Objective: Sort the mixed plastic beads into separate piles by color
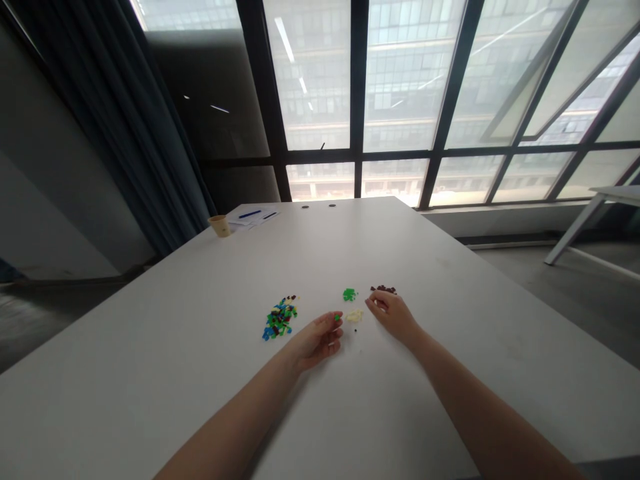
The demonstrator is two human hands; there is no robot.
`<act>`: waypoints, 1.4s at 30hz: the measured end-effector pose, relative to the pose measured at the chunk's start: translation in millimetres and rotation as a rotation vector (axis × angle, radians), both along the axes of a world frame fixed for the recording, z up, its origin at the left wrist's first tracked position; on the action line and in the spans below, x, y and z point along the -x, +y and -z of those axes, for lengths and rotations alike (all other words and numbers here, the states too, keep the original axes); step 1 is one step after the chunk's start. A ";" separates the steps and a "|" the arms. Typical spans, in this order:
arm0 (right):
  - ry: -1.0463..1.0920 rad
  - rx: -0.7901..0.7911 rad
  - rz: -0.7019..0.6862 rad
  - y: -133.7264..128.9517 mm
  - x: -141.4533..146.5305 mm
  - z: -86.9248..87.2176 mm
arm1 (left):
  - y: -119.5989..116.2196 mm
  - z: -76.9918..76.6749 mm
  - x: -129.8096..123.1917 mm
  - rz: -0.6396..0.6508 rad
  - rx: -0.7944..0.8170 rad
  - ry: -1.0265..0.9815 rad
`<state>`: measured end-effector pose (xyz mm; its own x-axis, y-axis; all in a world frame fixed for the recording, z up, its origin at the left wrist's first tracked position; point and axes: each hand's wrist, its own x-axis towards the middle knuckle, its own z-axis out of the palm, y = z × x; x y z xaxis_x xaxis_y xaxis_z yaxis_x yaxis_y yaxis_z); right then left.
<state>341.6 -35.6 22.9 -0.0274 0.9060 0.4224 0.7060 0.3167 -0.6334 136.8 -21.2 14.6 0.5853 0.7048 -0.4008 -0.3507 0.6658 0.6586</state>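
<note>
My left hand [321,339] is closed, palm partly turned up, with a small green toy brick [337,318] pinched between thumb and forefinger. To its left lies a mixed heap of small bricks [280,319] in blue, green, brown and cream. My right hand [393,310] hovers low with its fingertips drawn together; whether anything is between them I cannot see. Just behind it sits a dark brown pile [384,289], partly covered by the hand. Between my hands are a cream pile [355,316] and, farther back, a green pile [349,294].
All this lies on a long white table [320,253]. One tiny dark piece [355,331] sits in front of the cream pile. At the far left stand a paper cup [220,226] and papers [245,219] with a blue pen [250,214]. Windows [400,87] rise beyond.
</note>
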 end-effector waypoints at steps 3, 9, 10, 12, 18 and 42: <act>0.016 -0.050 -0.041 -6.4 6.9 -5.5 | -2.6 1.0 -1.9 0.018 -0.015 0.014; 0.021 -0.155 -0.284 -23.9 25.2 -17.1 | -5.8 -1.0 -5.3 0.075 -0.097 0.059; 0.009 -0.160 -0.316 -25.7 27.8 -17.9 | -6.3 -1.5 -5.7 0.090 -0.110 0.057; -0.008 -0.168 -0.339 -27.6 31.9 -17.8 | -7.4 -1.9 -6.3 0.110 -0.125 0.051; 0.005 -0.154 -0.279 -21.0 33.0 -11.3 | -7.7 -0.4 -7.9 0.108 -0.159 0.077; -0.259 0.162 0.171 48.9 6.7 28.1 | 39.2 -3.6 58.5 0.196 -1.057 1.558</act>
